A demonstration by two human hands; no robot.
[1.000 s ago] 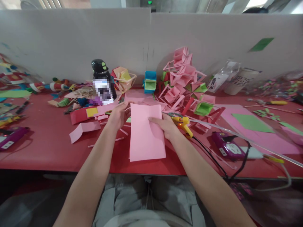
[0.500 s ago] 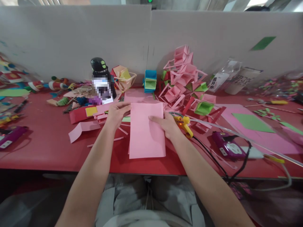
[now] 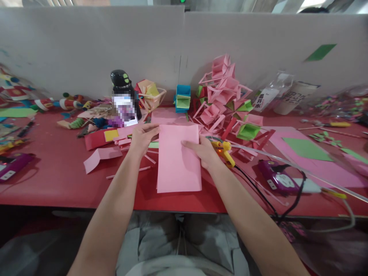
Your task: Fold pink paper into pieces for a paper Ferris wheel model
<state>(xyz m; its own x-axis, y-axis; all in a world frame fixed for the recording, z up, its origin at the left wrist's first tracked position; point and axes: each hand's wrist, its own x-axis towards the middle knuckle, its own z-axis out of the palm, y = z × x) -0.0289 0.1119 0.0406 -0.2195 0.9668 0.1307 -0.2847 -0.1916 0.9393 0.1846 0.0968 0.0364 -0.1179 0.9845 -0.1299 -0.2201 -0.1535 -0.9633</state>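
Observation:
A folded sheet of pink paper (image 3: 178, 165) is held upright on its long side in front of me, above the red table (image 3: 63, 176). My left hand (image 3: 141, 138) pinches its upper left corner between thumb and fingers. At the right edge, my right hand (image 3: 202, 148) grips the paper, thumb lying on the front and fingers hidden behind. A second layer peeks out along the lower left edge. Just right of my right hand lies a yellow glue gun (image 3: 225, 152) with an orange light on it.
Pink paper lanterns (image 3: 222, 92) are heaped behind the paper, near a blue paper box (image 3: 183, 97). A black bottle (image 3: 124, 90) stands back left. Purple power strips (image 3: 277, 178) and cables lie right; pink and green sheets (image 3: 307, 148) lie beyond. A grey partition (image 3: 92, 42) closes the back.

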